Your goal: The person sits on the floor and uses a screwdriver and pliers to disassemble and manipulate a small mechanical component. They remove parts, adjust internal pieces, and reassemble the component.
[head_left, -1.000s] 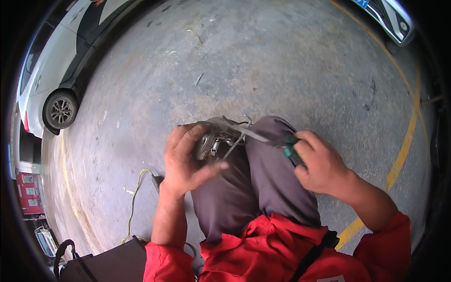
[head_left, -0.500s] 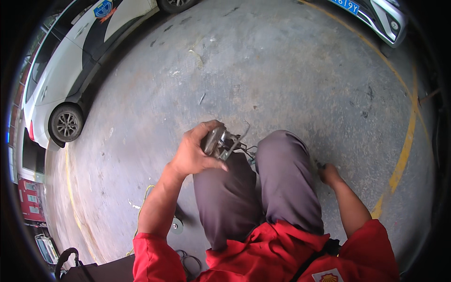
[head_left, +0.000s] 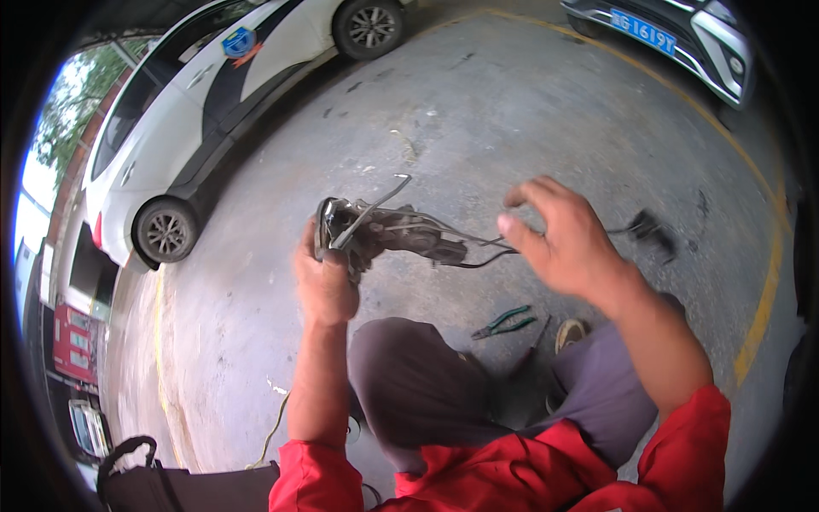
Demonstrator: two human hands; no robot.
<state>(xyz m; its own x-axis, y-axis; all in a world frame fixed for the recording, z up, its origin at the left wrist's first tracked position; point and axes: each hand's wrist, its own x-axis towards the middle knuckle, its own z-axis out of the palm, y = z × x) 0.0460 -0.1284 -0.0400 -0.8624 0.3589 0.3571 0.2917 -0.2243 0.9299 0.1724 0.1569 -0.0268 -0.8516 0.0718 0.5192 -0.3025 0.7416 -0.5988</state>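
shifted forward, knobbly metal assembly point(head_left: 414, 235), left fingers point(head_left: 336, 275) gripping it, right fingers point(head_left: 539, 192) curved, parted

This looks like a garage workshop — parked cars point(head_left: 166, 141), scuffed floor point(head_left: 299, 154), pliers point(head_left: 492, 328)

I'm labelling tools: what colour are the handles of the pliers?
Green handles, best seen in the head view.

The left hand point(head_left: 327, 277) and right hand point(head_left: 567, 243) are ungloved; both forearms point(head_left: 320, 384) are bare from wrist to hem. Behind the grip, toward the body: red upper garment point(head_left: 503, 461) with loose, creased sleeves point(head_left: 689, 435), and plain purple-grey trousers point(head_left: 414, 363). One partly visible shoe point(head_left: 572, 331), tan, appears rightward of the left-hand grip.
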